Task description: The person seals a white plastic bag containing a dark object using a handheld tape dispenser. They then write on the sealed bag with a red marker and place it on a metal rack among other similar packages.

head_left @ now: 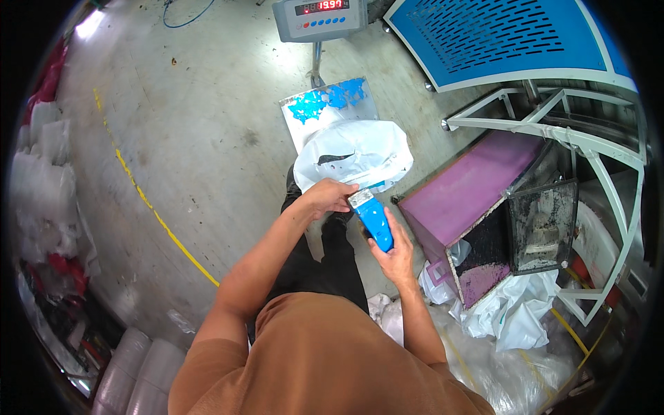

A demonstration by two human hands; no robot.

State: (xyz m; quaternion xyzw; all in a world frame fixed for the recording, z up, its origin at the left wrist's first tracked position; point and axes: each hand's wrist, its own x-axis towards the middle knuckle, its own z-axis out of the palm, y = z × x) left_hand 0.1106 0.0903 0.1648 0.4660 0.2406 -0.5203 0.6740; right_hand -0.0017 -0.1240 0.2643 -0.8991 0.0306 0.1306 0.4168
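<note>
My right hand point(395, 254) is wrapped round a blue hand-held tool point(374, 220) with a silver head at its upper end; its exact kind does not show. Close to that head, my left hand point(328, 198) is closed at the near edge of a white plastic bag point(356, 151), thumb toward the bag's rim. Some of its fingertips are hidden. The bag bulges and lies over the near part of a scale platform point(302, 128), whose metal plate carries patches of blue film. What is inside the bag does not show.
Beyond the platform, a grey scale display point(321, 19) with red digits stands on a post. To the right are a blue slotted panel point(508, 38), a white metal frame point(609, 155) and a purple box point(470, 187) with its flap open. Crumpled white plastic point(515, 311) and wrapped rolls point(149, 377) lie nearby.
</note>
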